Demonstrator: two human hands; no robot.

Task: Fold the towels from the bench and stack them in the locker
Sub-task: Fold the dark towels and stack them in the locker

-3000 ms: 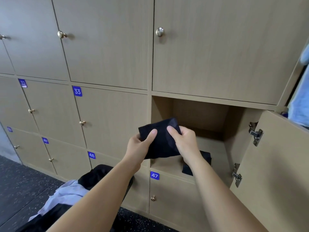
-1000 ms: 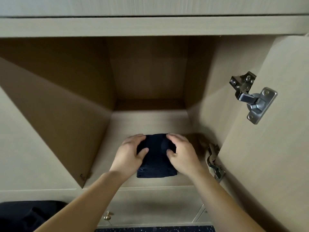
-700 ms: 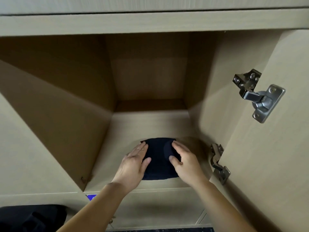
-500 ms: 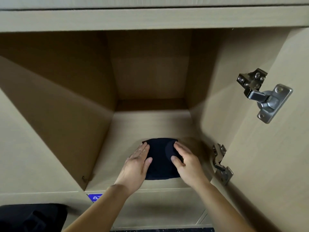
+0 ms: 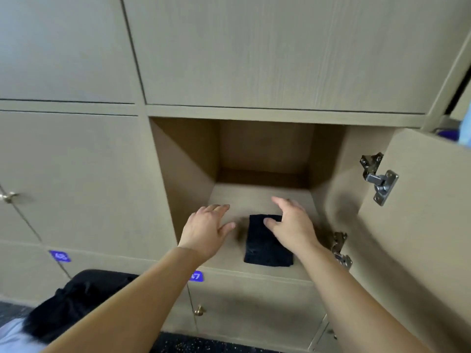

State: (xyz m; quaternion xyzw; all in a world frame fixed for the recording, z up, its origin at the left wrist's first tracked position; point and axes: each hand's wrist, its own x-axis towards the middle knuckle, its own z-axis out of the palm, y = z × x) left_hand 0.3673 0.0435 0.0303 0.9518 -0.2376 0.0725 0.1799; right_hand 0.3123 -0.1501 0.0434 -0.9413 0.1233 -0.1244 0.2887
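- Head view, the task's thing: a dark folded towel (image 5: 267, 243) lies flat on the base of the open locker (image 5: 188, 179), near the front edge and right of centre. Whether another lies under it cannot be told from this angle.
- Head view, the hands: the left hand (image 5: 206, 229) hovers just left of the towel, apart from it, fingers spread, its grip released and holding nothing. The right hand (image 5: 293, 225) is over the towel's far right corner, fingers likewise straight and grip released. Its thumb overlaps the cloth, but whether it touches cannot be told.
- Head view, progress: this towel looks folded and delivered, so one placement appears done. A dark heap (image 5: 76, 301) with pale cloth (image 5: 12, 337) beside it shows at lower left, likely pieces yet to be folded. The bench beneath them cannot be made out.
- Head view, surroundings: the locker's door (image 5: 420, 225) stands swung open at right, carrying an upper hinge (image 5: 379, 178) and a lower hinge (image 5: 340, 250), the latter close beside the right forearm. A blue label (image 5: 195, 276) marks the shut compartment below, which has a brass knob (image 5: 199, 311). Speckled dark floor (image 5: 204, 345) runs along the bottom.
- Head view, obstacles: the open door and its lower hinge look like the only things an arm might brush.
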